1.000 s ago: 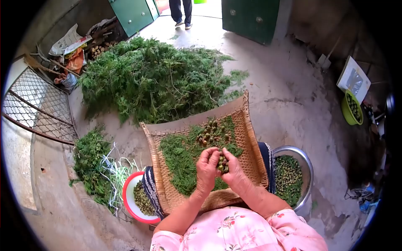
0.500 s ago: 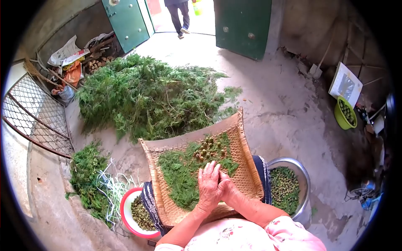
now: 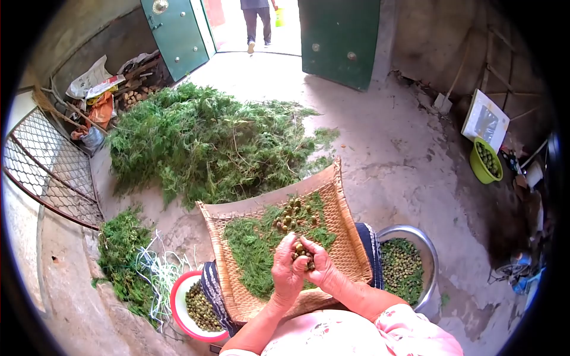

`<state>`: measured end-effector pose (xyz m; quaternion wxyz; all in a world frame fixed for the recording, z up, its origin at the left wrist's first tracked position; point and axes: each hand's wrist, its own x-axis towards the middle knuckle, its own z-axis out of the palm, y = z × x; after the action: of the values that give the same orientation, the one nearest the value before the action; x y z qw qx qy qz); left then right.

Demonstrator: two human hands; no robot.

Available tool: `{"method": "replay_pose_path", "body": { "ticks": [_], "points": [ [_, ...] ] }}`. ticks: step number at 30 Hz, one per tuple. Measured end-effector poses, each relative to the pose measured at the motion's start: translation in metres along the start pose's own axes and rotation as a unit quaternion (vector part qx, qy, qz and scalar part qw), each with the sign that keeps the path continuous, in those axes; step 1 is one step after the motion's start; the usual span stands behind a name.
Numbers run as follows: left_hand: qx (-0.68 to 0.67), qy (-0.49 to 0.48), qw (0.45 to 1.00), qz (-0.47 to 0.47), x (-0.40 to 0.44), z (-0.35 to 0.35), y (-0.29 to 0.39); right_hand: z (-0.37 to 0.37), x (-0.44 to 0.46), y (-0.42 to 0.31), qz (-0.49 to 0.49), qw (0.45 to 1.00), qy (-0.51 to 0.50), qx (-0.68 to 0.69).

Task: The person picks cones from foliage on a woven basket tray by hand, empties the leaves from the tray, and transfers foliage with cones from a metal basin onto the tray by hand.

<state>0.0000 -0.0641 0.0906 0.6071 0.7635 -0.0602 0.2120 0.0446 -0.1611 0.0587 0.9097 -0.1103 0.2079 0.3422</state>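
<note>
My left hand (image 3: 287, 274) and my right hand (image 3: 320, 267) are cupped together over a woven wicker tray (image 3: 350, 243) on my lap. Between them lies a small heap of round, brown-green cones (image 3: 303, 254), with both hands' fingers curled around it. Just beyond my fingertips a loose pile of similar cones (image 3: 290, 215) rests in the tray. Feathery green sprigs (image 3: 249, 252) cover much of the tray's left and middle.
A red-rimmed basin (image 3: 178, 308) of cones stands at my left, a metal basin (image 3: 432, 261) of cones and leaves at my right. Ahead lies a large heap of green branches (image 3: 208, 139). A person (image 3: 257, 24) is at the doorway; a green basin (image 3: 490, 169) sits far right.
My hands have parted from being pressed together into a cup, so the cones between them now show. The person in the doorway has stepped farther away. The view has shifted slightly.
</note>
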Motion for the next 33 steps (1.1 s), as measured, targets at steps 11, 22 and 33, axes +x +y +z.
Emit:
{"method": "replay_pose_path", "body": {
  "ticks": [11,22,33],
  "points": [
    [0.582,-0.007,0.803,-0.130,0.034,-0.125,-0.073,-0.006,0.000,-0.012,0.027,0.997,-0.050,-0.044],
    [0.438,-0.084,0.858,-0.257,0.039,-0.166,-0.118,-0.016,0.005,-0.014,0.033,0.995,-0.042,-0.080],
    [0.513,-0.060,0.804,-0.294,0.036,-0.159,-0.126,-0.016,0.011,-0.015,0.042,0.993,-0.016,-0.106]
  ]
}}
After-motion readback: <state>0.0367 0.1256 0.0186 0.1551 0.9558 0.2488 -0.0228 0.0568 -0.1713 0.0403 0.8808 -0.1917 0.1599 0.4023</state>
